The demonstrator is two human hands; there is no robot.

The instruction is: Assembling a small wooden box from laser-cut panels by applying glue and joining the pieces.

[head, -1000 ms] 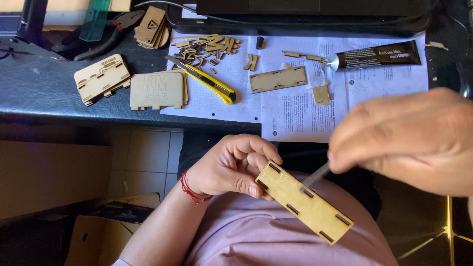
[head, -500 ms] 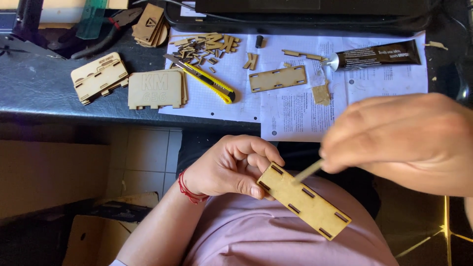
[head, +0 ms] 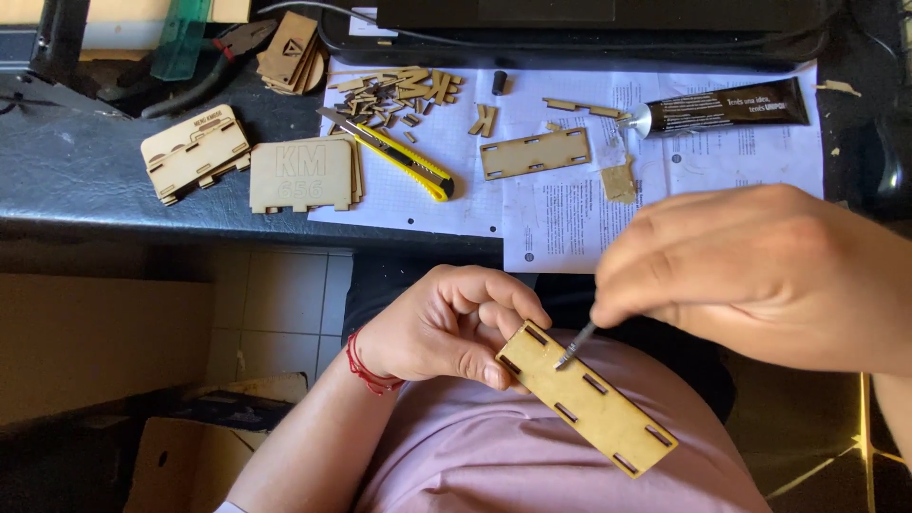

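Observation:
Over my lap, my left hand [head: 446,323] pinches one end of a long slotted wooden panel [head: 608,413], which slants down to the right. My right hand [head: 760,275] grips a thin grey pointed tool [head: 575,345] whose tip touches the panel's face near the upper slots. A red string bracelet [head: 361,366] circles my left wrist.
The dark desk [head: 85,180] carries printed paper sheets [head: 570,218], a yellow utility knife [head: 399,157], a black glue tube [head: 727,104], a second slotted panel [head: 535,152], two engraved wooden plates [head: 302,174], a pile of small wooden pieces [head: 394,90] and pliers [head: 204,66]. A cardboard box [head: 190,456] sits on the floor.
My right hand has drawn in toward the panel's upper end, bringing the tool tip from the panel's edge onto its face. My left hand and the panel barely moved.

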